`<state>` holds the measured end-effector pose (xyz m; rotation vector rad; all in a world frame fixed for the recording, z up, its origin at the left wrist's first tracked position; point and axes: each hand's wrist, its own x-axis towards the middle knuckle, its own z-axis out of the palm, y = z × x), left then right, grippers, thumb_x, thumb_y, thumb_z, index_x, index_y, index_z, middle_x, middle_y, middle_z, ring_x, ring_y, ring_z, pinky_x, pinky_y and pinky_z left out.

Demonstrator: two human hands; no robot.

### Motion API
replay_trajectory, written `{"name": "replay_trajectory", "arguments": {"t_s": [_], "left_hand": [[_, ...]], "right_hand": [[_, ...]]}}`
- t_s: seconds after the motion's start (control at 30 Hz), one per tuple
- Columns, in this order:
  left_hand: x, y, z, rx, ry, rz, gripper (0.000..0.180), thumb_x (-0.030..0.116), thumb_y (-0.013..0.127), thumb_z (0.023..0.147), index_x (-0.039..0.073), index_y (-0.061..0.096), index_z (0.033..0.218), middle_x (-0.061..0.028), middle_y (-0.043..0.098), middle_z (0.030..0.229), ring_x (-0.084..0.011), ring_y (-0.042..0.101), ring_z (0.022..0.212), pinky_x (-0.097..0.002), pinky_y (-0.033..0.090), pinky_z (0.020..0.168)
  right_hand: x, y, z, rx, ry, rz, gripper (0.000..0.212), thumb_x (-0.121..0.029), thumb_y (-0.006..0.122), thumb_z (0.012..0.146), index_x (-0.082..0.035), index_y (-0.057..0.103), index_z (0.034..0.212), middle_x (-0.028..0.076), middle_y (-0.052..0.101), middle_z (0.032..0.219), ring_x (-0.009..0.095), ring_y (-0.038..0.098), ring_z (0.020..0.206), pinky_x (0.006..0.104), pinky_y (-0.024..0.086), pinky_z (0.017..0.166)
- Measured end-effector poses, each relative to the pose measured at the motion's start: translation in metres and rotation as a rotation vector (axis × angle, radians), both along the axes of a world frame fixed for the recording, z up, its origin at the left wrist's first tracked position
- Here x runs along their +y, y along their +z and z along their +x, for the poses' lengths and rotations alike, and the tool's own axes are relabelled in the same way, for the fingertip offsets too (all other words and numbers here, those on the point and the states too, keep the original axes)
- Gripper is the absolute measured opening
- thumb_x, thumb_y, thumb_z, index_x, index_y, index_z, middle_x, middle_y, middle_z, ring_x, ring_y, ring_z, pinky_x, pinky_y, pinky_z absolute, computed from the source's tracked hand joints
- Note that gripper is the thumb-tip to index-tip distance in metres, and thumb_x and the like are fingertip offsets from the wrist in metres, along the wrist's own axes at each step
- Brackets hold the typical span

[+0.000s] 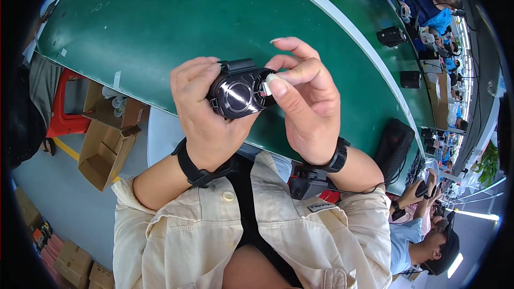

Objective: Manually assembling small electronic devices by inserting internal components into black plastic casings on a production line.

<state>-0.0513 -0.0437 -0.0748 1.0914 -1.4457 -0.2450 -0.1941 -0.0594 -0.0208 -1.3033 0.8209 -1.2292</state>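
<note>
My left hand (195, 104) is closed around a glossy black plastic housing (234, 95) with a round, ringed face, holding it above the green work surface. A round opening shows at the housing's right end. There my right hand (310, 93) pinches a small white piece (266, 90) between thumb and index finger, its other fingers loosely curled. The thumb hides much of that piece, so its kind cannot be made out. Both wrists wear black straps, and a small black box (308, 183) with a cable hangs at the right one.
The green table (150, 27) spreads ahead, with a pale rail (342, 16) curving along its far right. A black mesh-covered object (394, 147) lies right of my forearm. Open cardboard boxes (104, 152) and a red stool (67, 107) stand at left. A co-worker (423, 241) sits at right.
</note>
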Motion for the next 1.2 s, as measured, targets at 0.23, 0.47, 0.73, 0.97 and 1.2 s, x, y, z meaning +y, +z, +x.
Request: {"name": "replay_trajectory", "arguments": {"t_s": [0.23, 0.47, 0.73, 0.97, 1.2], "left_hand": [[-0.002, -0.005, 0.003, 0.033, -0.013, -0.014, 0.083, 0.007, 0.089, 0.06, 0.009, 0.035, 0.123, -0.0177, 0.048, 0.117, -0.0313, 0.052, 0.108, -0.0407, 0.045, 0.091], [-0.007, -0.011, 0.007, 0.078, 0.001, -0.09, 0.078, 0.01, 0.089, 0.058, 0.007, 0.041, 0.12, -0.0156, 0.05, 0.112, -0.0336, 0.053, 0.102, -0.0427, 0.046, 0.085], [-0.009, -0.008, 0.013, 0.192, -0.092, -0.097, 0.083, 0.007, 0.09, 0.058, 0.008, 0.036, 0.121, -0.018, 0.05, 0.116, -0.0318, 0.053, 0.107, -0.0414, 0.047, 0.089], [-0.011, -0.013, 0.022, 0.165, -0.079, -0.099, 0.085, 0.008, 0.09, 0.058, 0.008, 0.035, 0.122, -0.0201, 0.049, 0.119, -0.0316, 0.053, 0.109, -0.0409, 0.046, 0.09], [-0.015, -0.011, 0.027, 0.147, -0.13, -0.047, 0.085, 0.008, 0.091, 0.057, 0.006, 0.035, 0.122, -0.0204, 0.048, 0.118, -0.0305, 0.053, 0.107, -0.0398, 0.046, 0.09]], "right_hand": [[-0.007, 0.001, 0.002, -0.075, 0.159, 0.131, 0.021, -0.006, 0.06, 0.092, -0.004, 0.053, 0.112, 0.018, 0.045, 0.136, 0.023, 0.05, 0.12, 0.0378, 0.042, 0.1], [-0.01, 0.002, 0.005, -0.038, 0.316, 0.186, 0.034, -0.013, 0.056, 0.096, -0.001, 0.047, 0.126, 0.02, 0.044, 0.139, 0.025, 0.044, 0.129, 0.0404, 0.036, 0.108], [-0.014, 0.006, 0.026, -0.331, 0.364, 0.448, 0.042, -0.026, 0.049, 0.1, 0.0, 0.045, 0.134, 0.016, 0.051, 0.133, 0.023, 0.048, 0.123, 0.0374, 0.038, 0.106], [-0.014, -0.009, 0.036, 0.05, 0.275, 0.042, 0.042, -0.026, 0.049, 0.1, -0.001, 0.048, 0.134, 0.012, 0.056, 0.127, 0.021, 0.054, 0.116, 0.0333, 0.04, 0.102], [-0.015, -0.007, 0.039, 0.424, 0.074, -0.175, 0.037, -0.022, 0.05, 0.1, -0.001, 0.054, 0.129, 0.011, 0.06, 0.12, 0.021, 0.059, 0.107, 0.0315, 0.046, 0.092]]}}
